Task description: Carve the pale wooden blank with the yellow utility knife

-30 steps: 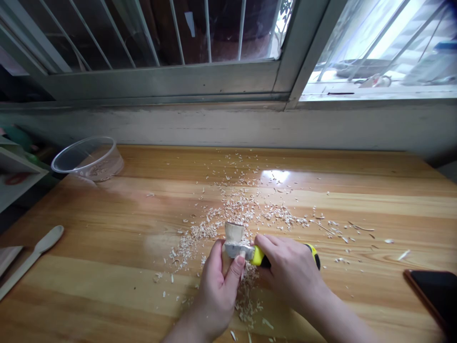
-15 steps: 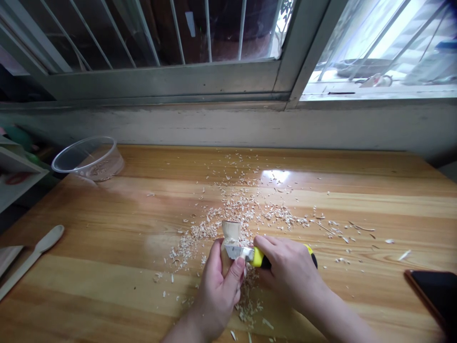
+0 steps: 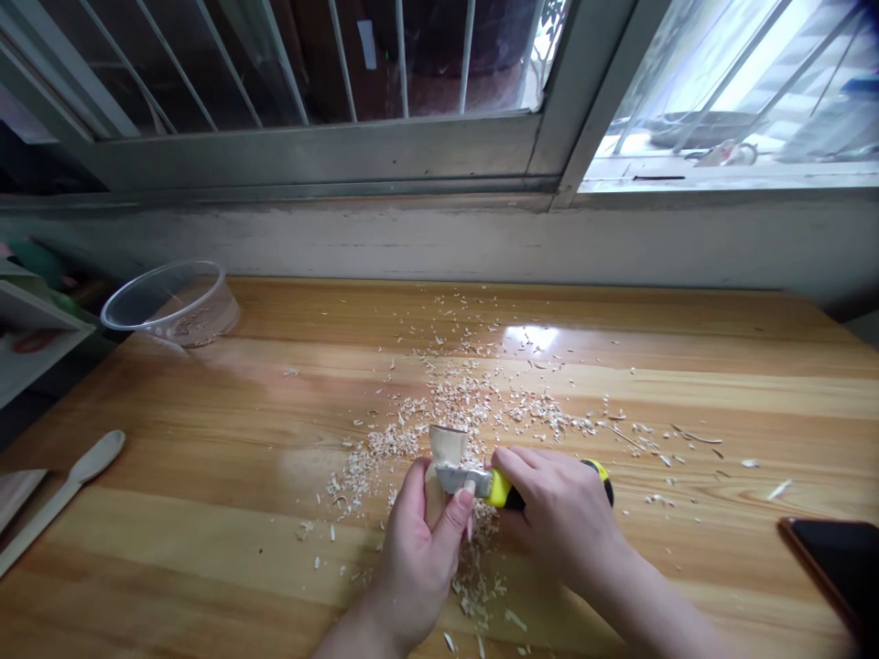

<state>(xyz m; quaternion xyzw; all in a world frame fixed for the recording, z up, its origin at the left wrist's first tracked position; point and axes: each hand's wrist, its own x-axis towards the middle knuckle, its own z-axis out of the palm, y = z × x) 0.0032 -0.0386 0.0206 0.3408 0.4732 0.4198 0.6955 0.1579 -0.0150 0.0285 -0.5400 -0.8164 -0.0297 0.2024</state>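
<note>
A pale piece of wood, narrowed below its flared top, stands up out of my left hand. My left fingers are wrapped round its lower part, and the thumb lies close to the blade. My right hand is closed on the yellow and black handle of a utility knife. Its flat blade lies across the narrowed part of the wood, pointing left. Curled wood shavings are scattered on the table around and beyond both hands. The lower end of the wood is hidden in my left hand.
A clear plastic tub with some shavings stands at the back left of the wooden table. A wooden spoon lies at the left edge, beside a flat board. On the right is a dark phone. A window ledge runs behind.
The knife blade has moved slightly up along the wood and turned a little. The wood is tilted slightly differently. Both hands keep their hold.
</note>
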